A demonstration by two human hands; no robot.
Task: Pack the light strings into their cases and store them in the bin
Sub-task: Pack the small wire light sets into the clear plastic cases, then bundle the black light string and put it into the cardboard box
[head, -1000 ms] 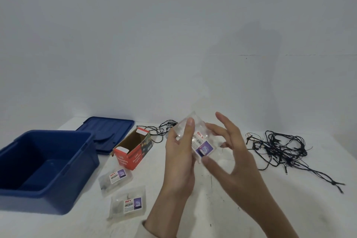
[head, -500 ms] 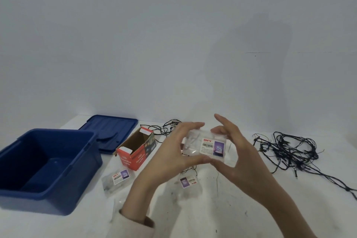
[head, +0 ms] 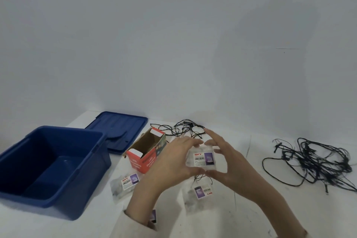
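Above table [head: 318, 216], left hand [head: 173, 162] and right hand [head: 229, 162] pinch clear case [head: 202, 159] between thumbs and curled fingers. Label level, facing camera; a second ago case stood tilted. Blue bin [head: 90, 179] at left, position unchanged. Light-string tangle [head: 318, 162] loose at right.
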